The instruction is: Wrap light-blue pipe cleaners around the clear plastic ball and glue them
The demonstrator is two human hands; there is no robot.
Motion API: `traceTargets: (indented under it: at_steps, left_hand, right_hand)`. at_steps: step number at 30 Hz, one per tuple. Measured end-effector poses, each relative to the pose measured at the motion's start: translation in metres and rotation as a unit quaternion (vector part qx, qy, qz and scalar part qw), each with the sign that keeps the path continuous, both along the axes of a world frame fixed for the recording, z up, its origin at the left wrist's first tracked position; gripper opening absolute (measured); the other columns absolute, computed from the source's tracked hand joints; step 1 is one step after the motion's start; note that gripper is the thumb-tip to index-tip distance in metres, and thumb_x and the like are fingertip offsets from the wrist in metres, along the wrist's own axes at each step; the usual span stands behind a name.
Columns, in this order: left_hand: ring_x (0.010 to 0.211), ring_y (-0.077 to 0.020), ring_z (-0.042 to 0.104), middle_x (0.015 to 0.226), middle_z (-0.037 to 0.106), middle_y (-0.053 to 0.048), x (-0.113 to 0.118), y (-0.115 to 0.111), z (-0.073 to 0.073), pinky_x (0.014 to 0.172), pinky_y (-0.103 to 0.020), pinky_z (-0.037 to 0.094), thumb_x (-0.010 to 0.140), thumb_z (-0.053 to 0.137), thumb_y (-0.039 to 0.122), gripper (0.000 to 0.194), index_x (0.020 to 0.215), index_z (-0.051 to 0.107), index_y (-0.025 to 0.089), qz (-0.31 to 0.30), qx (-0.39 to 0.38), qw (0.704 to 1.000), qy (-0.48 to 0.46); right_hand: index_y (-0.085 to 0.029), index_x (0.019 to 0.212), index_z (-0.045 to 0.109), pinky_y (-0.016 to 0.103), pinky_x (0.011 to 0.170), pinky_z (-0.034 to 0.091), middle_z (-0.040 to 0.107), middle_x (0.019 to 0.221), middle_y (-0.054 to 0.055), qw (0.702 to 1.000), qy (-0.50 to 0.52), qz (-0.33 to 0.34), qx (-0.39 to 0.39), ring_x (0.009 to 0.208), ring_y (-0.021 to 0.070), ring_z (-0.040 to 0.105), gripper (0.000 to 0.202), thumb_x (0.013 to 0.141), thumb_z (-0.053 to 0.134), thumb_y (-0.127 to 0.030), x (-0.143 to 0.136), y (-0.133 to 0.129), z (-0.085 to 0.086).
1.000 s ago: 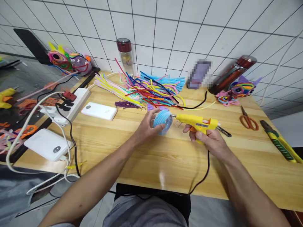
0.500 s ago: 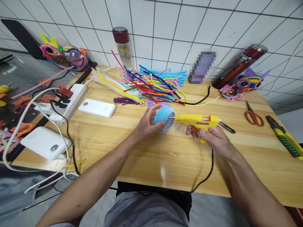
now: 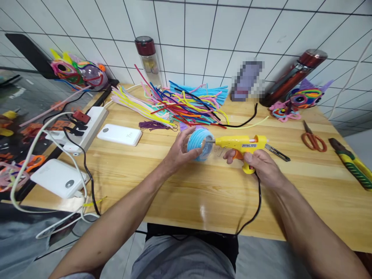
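A clear round container [image 3: 208,149] wrapped in light blue pipe cleaners [image 3: 197,140] is gripped between the thumb and fingers of my left hand [image 3: 183,150]. My right hand [image 3: 261,164] is closed round the handle of a yellow glue gun [image 3: 236,142], its fingers by the orange trigger. The metal nozzle points left, at the container's clear side; whether it touches cannot be told. Behind the container lies a purple ribbed piece [image 3: 193,126], partly hidden. A black cord hangs from the gun's handle.
Behind my hands are piled coloured pipe cleaners [image 3: 188,102]. White power banks [image 3: 119,134] and a power strip [image 3: 90,128] with cables lie left. To the right are a small cutter [image 3: 277,152], scissors [image 3: 314,140], pliers [image 3: 353,164], a red flask [image 3: 296,77] and a decorated fish [image 3: 306,97].
The glue gun's body has shifted slightly left and tilted, and its trigger shows more. More of the container's clear side is visible. The whole view has moved a little.
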State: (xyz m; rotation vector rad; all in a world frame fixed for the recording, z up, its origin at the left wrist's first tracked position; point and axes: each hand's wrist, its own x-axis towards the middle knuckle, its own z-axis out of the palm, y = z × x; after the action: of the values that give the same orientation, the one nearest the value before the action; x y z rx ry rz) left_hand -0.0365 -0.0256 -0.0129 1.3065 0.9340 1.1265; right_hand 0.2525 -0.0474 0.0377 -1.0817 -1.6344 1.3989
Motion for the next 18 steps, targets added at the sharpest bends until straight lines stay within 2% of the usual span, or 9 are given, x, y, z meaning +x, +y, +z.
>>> traceTargets:
  at_steps: [7, 13, 18]
  left_hand:
    - [0.151, -0.0412, 0.056, 0.166, 0.05, -0.018, 0.0007, 0.0017, -0.0049, 0.122, -0.054, 0.052, 0.071, 0.095, 0.066, 0.102, 0.154, 0.052, 0.025, -0.022, -0.019, 1.0, -0.004]
    - [0.136, -0.0382, 0.067, 0.15, 0.065, -0.018, -0.0007, 0.0016, -0.0023, 0.113, -0.052, 0.057, 0.073, 0.094, 0.065, 0.103, 0.155, 0.049, 0.023, -0.038, -0.031, 0.999, -0.003]
    - [0.137, -0.0377, 0.067, 0.154, 0.066, -0.016, -0.0017, 0.0057, -0.0058, 0.113, -0.05, 0.057, 0.071, 0.094, 0.065, 0.102, 0.153, 0.051, 0.023, -0.026, -0.026, 0.999, -0.024]
  right_hand:
    - [-0.022, 0.093, 0.086, 0.048, 0.099, 0.061, 0.082, 0.098, 0.011, 0.999, -0.031, 0.001, 0.017, 0.103, 0.0338, 0.078, 0.06, 0.09, 0.073, -0.081, 0.0021, 0.0011, -0.001]
    - [-0.024, 0.099, 0.088, 0.044, 0.1, 0.063, 0.085, 0.108, 0.01, 0.999, -0.049, 0.002, 0.003, 0.107, 0.0317, 0.078, 0.059, 0.09, 0.074, -0.081, 0.003, -0.0003, -0.0014]
    - [-0.022, 0.099, 0.087, 0.042, 0.095, 0.063, 0.085, 0.104, 0.011, 0.999, -0.041, 0.006, -0.003, 0.103, 0.0305, 0.079, 0.06, 0.09, 0.074, -0.081, 0.0021, -0.0015, -0.0007]
